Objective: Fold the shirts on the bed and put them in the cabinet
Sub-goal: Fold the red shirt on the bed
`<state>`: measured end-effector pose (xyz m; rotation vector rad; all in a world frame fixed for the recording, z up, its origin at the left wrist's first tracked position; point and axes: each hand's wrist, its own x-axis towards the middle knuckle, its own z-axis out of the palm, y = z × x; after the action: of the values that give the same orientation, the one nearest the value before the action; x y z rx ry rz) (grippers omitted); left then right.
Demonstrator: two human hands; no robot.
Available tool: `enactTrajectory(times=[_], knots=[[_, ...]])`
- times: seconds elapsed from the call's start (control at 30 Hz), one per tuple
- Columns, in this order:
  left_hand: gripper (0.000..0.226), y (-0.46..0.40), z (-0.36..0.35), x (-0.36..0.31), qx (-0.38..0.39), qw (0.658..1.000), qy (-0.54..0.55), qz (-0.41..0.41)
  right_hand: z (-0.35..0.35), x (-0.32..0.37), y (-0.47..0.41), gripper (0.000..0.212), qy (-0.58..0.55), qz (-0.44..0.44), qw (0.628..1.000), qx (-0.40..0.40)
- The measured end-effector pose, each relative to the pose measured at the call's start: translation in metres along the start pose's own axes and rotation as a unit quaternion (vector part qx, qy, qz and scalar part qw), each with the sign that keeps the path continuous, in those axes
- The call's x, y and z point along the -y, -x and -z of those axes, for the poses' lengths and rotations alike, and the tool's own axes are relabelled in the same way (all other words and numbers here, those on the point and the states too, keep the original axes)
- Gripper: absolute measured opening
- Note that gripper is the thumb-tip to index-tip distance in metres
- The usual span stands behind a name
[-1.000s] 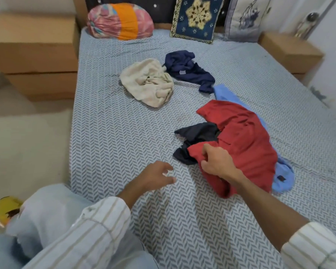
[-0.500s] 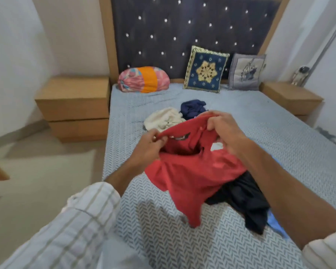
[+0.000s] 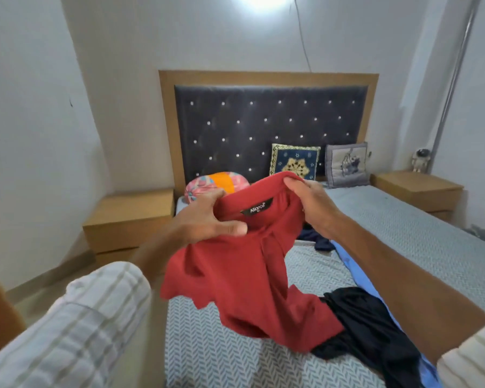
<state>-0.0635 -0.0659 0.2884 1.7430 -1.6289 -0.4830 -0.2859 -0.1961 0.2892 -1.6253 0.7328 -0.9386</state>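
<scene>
Since the earlier frame we raised the red shirt (image 3: pixel 252 264) to mid-frame, left hand (image 3: pixel 207 219) and right hand (image 3: pixel 311 203) gripping its collar; a black garment (image 3: pixel 370 331), perhaps a shirt, lay on the bed (image 3: pixel 420 236).

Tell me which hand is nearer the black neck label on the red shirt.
Left. The left hand grips the collar just beside the label; the right hand holds the red shirt farther off.

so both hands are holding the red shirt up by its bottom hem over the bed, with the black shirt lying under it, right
Not quite: the left hand and right hand hold the red shirt by its collar, not its bottom hem; the neck label sits between them in the head view. It does hang over the bed, with the black shirt lying under it.
</scene>
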Motion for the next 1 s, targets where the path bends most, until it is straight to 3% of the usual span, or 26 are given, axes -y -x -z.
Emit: enactTrajectory(times=[0.07, 0.13, 0.2, 0.27, 0.3, 0.4, 0.47, 0.53, 0.6, 0.67, 0.73, 0.83, 0.93, 1.0], knots=[[0.100, 0.006, 0.010, -0.004, 0.057, 0.996, -0.073, 0.014, -0.008, 0.008, 0.005, 0.047, 0.087, 0.051, 0.995, -0.019], [0.055, 0.011, 0.014, -0.009, 0.058, 0.993, -0.101, 0.004, -0.011, 0.016, 0.009, 0.054, 0.137, 0.086, 0.987, 0.004], [0.024, 0.015, 0.017, -0.009, 0.016, 0.999, -0.034, 0.007, -0.003, 0.021, 0.011, 0.033, 0.137, 0.050, 0.981, 0.127], [0.022, 0.017, 0.020, -0.007, -0.041, 0.997, 0.066, 0.014, 0.010, 0.018, 0.013, 0.047, 0.135, -0.035, 0.957, 0.253], [0.021, 0.017, 0.021, -0.003, -0.067, 0.992, 0.105, 0.017, 0.013, 0.013, 0.014, 0.051, 0.194, -0.061, 0.944, 0.259], [0.020, 0.012, 0.012, 0.000, -0.149, 0.969, 0.195, 0.031, 0.019, 0.002, 0.011, 0.012, 0.362, -0.051, 0.918, 0.151], [0.017, 0.008, 0.004, -0.006, -0.198, 0.945, 0.257, 0.046, 0.023, 0.003, 0.010, 0.019, 0.320, -0.011, 0.943, 0.088], [0.012, 0.009, 0.000, -0.011, -0.188, 0.941, 0.278, 0.044, 0.029, 0.008, 0.008, 0.031, 0.259, 0.029, 0.965, 0.007], [0.033, 0.011, 0.005, -0.013, -0.107, 0.969, 0.221, 0.020, 0.036, 0.015, 0.006, 0.033, 0.227, 0.053, 0.971, -0.057], [0.044, 0.011, 0.016, -0.016, -0.017, 0.997, 0.069, -0.005, 0.041, 0.019, 0.001, 0.029, 0.217, 0.088, 0.968, -0.085], [0.028, 0.008, 0.024, -0.018, 0.011, 0.999, -0.048, -0.022, 0.047, 0.025, -0.001, 0.026, 0.234, 0.147, 0.955, -0.109], [0.007, 0.003, 0.040, -0.022, -0.071, 0.985, -0.158, -0.010, 0.065, 0.039, -0.004, 0.033, 0.303, 0.200, 0.923, -0.130], [0.014, 0.006, 0.051, -0.029, -0.158, 0.973, -0.168, -0.012, 0.078, 0.052, -0.001, 0.055, 0.406, 0.194, 0.888, -0.095], [0.019, 0.005, 0.054, -0.031, -0.203, 0.970, -0.131, -0.009, 0.082, 0.056, 0.001, 0.055, 0.440, 0.193, 0.875, -0.061]])
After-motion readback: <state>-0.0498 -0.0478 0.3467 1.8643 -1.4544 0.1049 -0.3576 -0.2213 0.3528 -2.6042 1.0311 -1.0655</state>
